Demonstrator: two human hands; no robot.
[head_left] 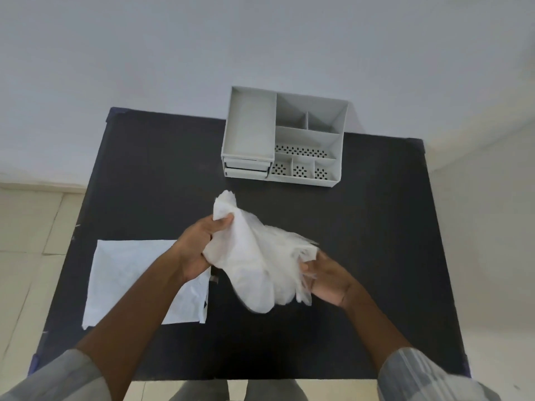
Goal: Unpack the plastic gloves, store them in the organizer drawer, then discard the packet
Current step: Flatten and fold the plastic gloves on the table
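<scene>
A bundle of thin white plastic gloves [254, 256] hangs above the middle of the black table. My left hand [199, 244] grips its upper left part, thumb pressed on the plastic. My right hand [327, 277] holds the loose finger ends on the right side. The flat white packet [136, 282] lies on the table to the left, partly under my left forearm. The grey organizer [338, 140] stands at the table's far edge; its stacked drawers [245, 167] at the front left look pushed in.
The black table [376, 227] stands against a pale wall. The organizer's right half has several open compartments with perforated bases. Tiled floor shows on both sides, and my legs show below the near edge.
</scene>
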